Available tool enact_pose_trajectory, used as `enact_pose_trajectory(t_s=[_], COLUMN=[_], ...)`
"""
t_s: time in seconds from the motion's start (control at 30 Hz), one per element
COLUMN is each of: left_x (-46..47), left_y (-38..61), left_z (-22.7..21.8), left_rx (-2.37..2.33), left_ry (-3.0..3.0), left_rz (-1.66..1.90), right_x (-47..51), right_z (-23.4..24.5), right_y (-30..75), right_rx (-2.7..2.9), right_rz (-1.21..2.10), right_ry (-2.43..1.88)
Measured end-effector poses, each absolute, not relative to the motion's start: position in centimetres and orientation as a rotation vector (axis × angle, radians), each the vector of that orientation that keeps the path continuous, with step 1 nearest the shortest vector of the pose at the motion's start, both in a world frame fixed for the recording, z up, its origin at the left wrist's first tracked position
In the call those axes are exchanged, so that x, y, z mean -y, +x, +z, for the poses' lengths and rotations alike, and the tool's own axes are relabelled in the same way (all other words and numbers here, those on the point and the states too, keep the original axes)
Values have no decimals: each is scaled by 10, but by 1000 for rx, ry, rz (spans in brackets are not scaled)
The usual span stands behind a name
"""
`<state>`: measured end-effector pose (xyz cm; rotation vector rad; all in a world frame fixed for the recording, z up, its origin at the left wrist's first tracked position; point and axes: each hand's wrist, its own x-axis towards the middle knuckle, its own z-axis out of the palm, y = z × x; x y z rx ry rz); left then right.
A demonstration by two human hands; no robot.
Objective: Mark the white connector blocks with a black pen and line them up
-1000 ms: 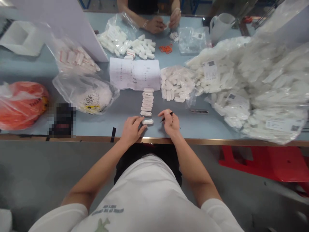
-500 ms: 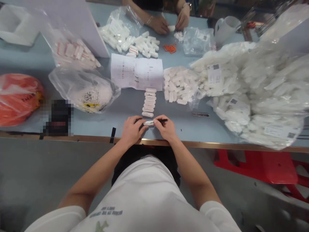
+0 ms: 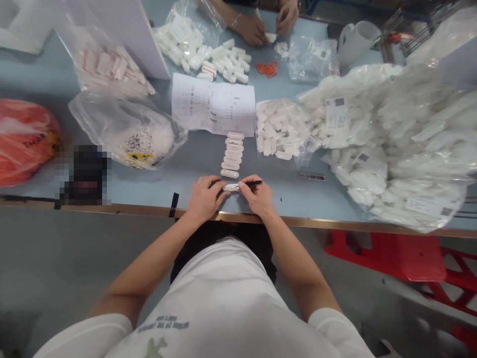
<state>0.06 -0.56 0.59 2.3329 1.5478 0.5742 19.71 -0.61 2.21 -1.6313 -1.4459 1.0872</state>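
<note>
My left hand (image 3: pixel 205 198) has its thumb and forefinger closed on one end of a small white plastic piece (image 3: pixel 230 188) with rows of dark dots, close to the table's front edge. In my right hand (image 3: pixel 257 196) is a slim black pen-like tool (image 3: pixel 256 183), pinched between thumb and fingers. Its thin tip lies over the white piece; whether it is a pen or tweezers I cannot tell. Just beyond my hands, several similar white pieces (image 3: pixel 232 158) form a column. A printed sheet (image 3: pixel 212 103) lies behind that column.
An open bag of white parts (image 3: pixel 278 129) and large filled bags (image 3: pixel 402 129) stand right. On the left are a bag with black specks (image 3: pixel 145 141) and an orange bag (image 3: pixel 26 141). A co-worker's hands (image 3: pixel 255 31) work opposite, near orange clips (image 3: pixel 267 69). A red stool (image 3: pixel 421 258) stands below.
My view has shifted slightly. Both my hands keep their hold and stay nearly in place over the white piece. The co-worker's hands have moved a little.
</note>
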Motion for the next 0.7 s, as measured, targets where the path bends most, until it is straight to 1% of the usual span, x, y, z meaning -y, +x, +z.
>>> enact_pose_trajectory(t_s=[0.53, 0.7], left_x=[6, 6], left_y=[1, 1], left_z=[5, 6], left_rx=[-1545, -1537], left_ry=[2342, 2336], left_rz=[600, 590], right_x=[5, 4], right_z=[20, 19], right_y=[195, 194], right_rx=[1595, 1725], right_rz=[1000, 908], right_ry=[-1659, -1680])
